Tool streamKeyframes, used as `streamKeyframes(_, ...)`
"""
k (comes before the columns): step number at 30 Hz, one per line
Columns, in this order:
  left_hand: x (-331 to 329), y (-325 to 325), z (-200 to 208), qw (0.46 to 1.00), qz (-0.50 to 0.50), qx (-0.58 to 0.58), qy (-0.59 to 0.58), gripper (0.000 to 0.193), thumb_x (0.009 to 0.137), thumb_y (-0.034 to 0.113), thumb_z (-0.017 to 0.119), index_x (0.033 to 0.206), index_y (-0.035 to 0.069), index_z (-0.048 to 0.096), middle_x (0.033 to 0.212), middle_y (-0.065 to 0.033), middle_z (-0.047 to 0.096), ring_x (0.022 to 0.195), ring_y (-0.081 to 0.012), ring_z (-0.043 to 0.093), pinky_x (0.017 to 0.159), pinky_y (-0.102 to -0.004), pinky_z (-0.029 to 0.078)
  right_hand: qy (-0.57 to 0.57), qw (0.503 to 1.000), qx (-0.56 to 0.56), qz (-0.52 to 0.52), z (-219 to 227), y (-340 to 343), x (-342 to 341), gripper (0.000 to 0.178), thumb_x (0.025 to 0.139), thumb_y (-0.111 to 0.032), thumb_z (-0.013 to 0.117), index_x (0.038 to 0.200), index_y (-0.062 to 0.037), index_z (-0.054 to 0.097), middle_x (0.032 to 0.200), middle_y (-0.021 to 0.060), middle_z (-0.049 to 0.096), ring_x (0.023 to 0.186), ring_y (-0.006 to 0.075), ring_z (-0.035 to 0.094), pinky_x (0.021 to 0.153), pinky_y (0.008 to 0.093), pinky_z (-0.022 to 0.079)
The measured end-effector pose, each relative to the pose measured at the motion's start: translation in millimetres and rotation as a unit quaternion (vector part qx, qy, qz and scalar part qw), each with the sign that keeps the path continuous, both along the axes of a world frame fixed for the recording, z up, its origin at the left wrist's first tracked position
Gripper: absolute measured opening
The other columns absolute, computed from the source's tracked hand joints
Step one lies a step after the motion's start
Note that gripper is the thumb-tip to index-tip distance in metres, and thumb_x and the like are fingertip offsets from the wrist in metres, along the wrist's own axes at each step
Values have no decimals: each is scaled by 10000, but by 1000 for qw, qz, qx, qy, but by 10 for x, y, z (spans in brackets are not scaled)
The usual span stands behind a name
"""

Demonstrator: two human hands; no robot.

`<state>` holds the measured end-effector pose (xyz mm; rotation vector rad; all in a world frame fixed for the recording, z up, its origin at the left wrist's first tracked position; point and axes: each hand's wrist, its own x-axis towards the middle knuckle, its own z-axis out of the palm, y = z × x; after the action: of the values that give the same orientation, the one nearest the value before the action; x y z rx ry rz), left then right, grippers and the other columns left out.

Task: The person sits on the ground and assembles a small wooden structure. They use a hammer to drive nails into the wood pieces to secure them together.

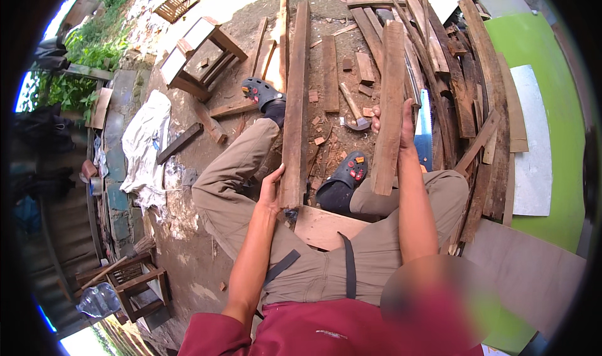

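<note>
My left hand (271, 190) is closed around the near end of a long brown wooden plank (296, 99), which stretches away from me past my left shoe. In my right hand (406, 127) is a shorter wooden board (390, 92), tilted over my right leg; the fingers curl round its left edge and the thumb side lies on its right. Between the two pieces, on the ground, a hammer (351, 102) with a wooden handle lies near the right hand's fingertips. Just right of that hand a blue saw blade (424, 130) shows in part.
Long planks (464, 86) are heaped along the right, beside a green sheet (533, 55). Small wood offcuts (365, 67) litter the ground ahead. At the left are a white cloth (145, 143) and a wooden frame with legs (207, 55).
</note>
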<state>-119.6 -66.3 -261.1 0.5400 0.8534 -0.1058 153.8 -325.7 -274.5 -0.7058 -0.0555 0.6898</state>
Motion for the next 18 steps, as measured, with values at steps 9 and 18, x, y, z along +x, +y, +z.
streamKeyframes(9, -51, 3, -58, 983, 53, -129, -121, 483, 1066, 379, 513, 1334, -16, 580, 1127, -201, 711, 954, -315, 741, 792, -424, 639, -26, 990, -66, -120, 295, 378, -621, 580, 950, -497, 705, 1252, -34, 528, 1014, 81, 640, 840, 186, 657, 733, 344, 565)
streamKeyframes(18, -177, 218, -60, 949, 31, -204, -239, 473, 1057, 377, 449, 1323, -7, 517, 891, -78, 483, 654, -156, 508, 424, -215, 433, -202, 877, -366, -238, 217, 347, -857, 787, 818, -258, 890, 1380, 31, 420, 1213, 141, 623, 1083, 205, 635, 959, 335, 514)
